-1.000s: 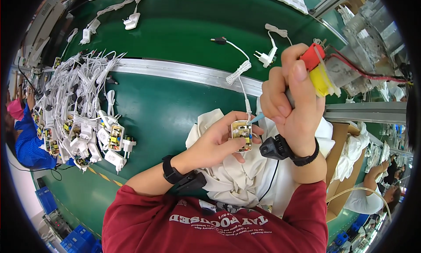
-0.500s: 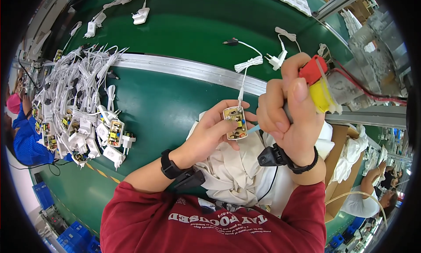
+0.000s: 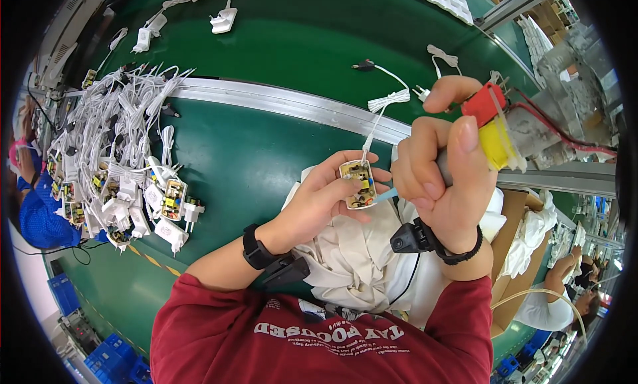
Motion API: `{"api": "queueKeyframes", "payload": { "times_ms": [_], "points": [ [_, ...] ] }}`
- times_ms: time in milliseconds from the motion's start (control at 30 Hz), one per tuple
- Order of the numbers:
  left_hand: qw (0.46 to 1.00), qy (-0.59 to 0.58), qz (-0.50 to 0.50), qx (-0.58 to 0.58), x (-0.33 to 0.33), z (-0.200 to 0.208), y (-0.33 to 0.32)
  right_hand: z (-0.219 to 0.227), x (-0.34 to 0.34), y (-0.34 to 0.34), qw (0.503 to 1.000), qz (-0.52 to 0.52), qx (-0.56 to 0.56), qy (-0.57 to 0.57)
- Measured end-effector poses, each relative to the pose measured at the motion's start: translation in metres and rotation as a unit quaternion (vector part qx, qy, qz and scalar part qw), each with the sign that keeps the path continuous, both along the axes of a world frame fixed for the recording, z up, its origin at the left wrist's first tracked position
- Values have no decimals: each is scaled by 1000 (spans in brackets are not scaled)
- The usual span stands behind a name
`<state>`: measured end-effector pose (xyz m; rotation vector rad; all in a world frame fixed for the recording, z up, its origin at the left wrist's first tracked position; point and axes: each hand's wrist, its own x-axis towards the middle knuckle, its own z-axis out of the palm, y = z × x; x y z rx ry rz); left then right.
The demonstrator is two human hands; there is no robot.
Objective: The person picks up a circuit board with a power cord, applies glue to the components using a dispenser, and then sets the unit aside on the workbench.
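My left hand (image 3: 316,198) holds an opened white power adapter (image 3: 357,184), its circuit board facing up and its thumb lying over the board's edge. A white cable (image 3: 370,141) runs from the adapter's far end to a bundled coil (image 3: 389,100) on the far surface. My right hand (image 3: 445,171) is wrapped round a grey tubular dispensing tool (image 3: 528,138) with a red switch block, yellow tape and wires. Its light blue tip (image 3: 385,196) points at the adapter's near right corner; whether it touches, I cannot tell. My right index finger reaches beside the red block.
At left lies a heap of opened adapters with white cables (image 3: 119,158). A metal rail (image 3: 266,101) divides the green bench from the green belt beyond, where more adapters (image 3: 224,20) lie. White cloth (image 3: 345,257) covers my lap; a cardboard box (image 3: 515,251) stands at right. Other people sit at both sides.
The tool's blue tip has come to the adapter's near right corner, and my right index finger has straightened somewhat. Adapters on the belt have shifted right. A person's arm at far left moved.
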<state>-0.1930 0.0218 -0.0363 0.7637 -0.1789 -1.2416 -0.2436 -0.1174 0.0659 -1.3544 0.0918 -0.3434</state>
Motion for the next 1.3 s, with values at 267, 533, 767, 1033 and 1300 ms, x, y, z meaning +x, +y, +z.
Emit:
{"api": "queueKeyframes", "payload": {
  "times_ms": [267,533,767,1033,1300],
  "points": [
    [996,68,-15,-47,-3,-2,0,-13,-7,4,994,24,102,-11],
    [997,65,-17,-48,-1,-1,1,-8,-2,6,999,20,49,10],
    [998,53,-23,-36,1,-2,0,-3,0,-1,999,1,30,-26],
    [984,-176,3,-23,51,32,-53,1,-6,2,999,2,39,-29],
    [576,-799,82,155,111,15,-145,4,-3,4,999,-1,49,-15]
  ]
}}
